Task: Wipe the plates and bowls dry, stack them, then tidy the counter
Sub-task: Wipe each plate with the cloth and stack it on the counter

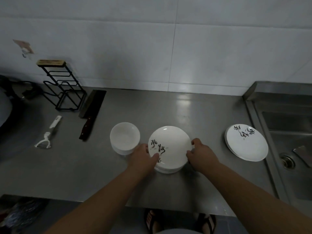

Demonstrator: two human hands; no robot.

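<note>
Holding from both sides: the centre stack [170, 146] of white round ceramic plates with black brush lettering sits on the grey stainless steel counter [185, 112], near its front edge and about midway along it. The left hand [143, 157] grips the left rim, thumb laid over the top plate's face. The right hand [201, 155] pinches the right rim between thumb and curled fingers. Whether the stack is lifted or resting cannot be told.

- **Risk 1:** the left hand is touching or nearly touching the bowl stack [125, 135], plain white ceramic bowls nested just beside on the left. A leftward slide would likely knock it.
- **Risk 2:** the grip looks to be on the upper rims only, so a lift may take the top plates and leave or drop the lower ones. A wet glaze would make a slip more likely.
- **Risk 3:** the second plate stack [248, 146], the same lettered white ware, lies well to the right, its rim close to the raised lip of the steel sink [290, 132]. A careless sweep that way could tip it in.

Further left a dark cleaver with a wooden handle [92, 114] lies flat and loose, with a white peeler [49, 134] and a black wire rack [64, 88] beyond it. Reaching across to tidy would put a forearm over the blade.
</note>
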